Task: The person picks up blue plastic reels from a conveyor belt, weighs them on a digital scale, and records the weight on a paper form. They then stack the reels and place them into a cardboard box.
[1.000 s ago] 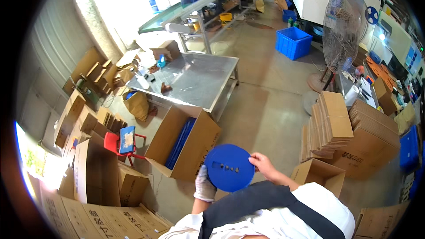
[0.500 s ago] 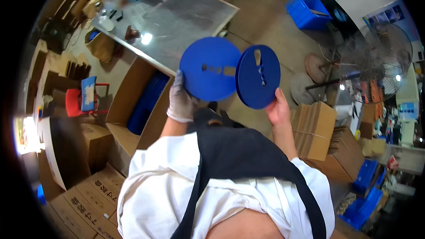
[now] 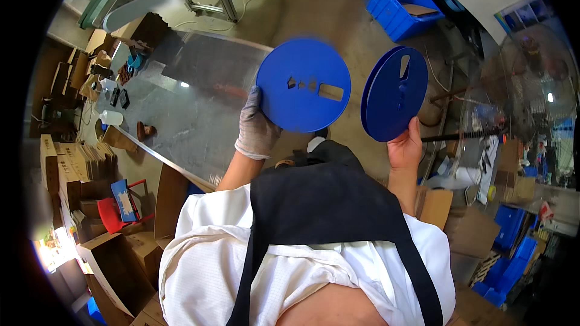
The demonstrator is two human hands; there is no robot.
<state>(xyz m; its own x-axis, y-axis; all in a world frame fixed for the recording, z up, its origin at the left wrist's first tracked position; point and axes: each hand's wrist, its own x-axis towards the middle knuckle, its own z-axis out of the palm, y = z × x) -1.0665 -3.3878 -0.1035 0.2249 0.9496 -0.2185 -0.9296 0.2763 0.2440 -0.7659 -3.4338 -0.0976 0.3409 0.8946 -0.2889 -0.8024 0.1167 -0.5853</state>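
Observation:
My left hand (image 3: 256, 128), in a pale thin glove, is closed on the lower left edge of a round blue plastic reel (image 3: 302, 105). That reel faces me nearly flat and has cut-out slots across its middle. On the right, my bare right hand (image 3: 406, 145) grips the bottom edge of a second blue reel (image 3: 388, 105). Seen at a slant, this one shows two flanges with a narrow gap and a long slot near its top. The two reels are held up in the air, apart from each other. The fingers behind each reel are partly hidden.
A grey metal-topped table (image 3: 199, 96) lies to the left, with a white bottle (image 3: 111, 118) and small items at its far end. A blue crate (image 3: 396, 15) stands on the floor ahead. To the right are a blurred fan (image 3: 519, 96) and cardboard; a red chair (image 3: 110, 214) is lower left.
The two reels, which overlapped before, are now apart, the right one having moved right. My view has turned, so the table and surroundings have shifted. Both hands keep their hold.

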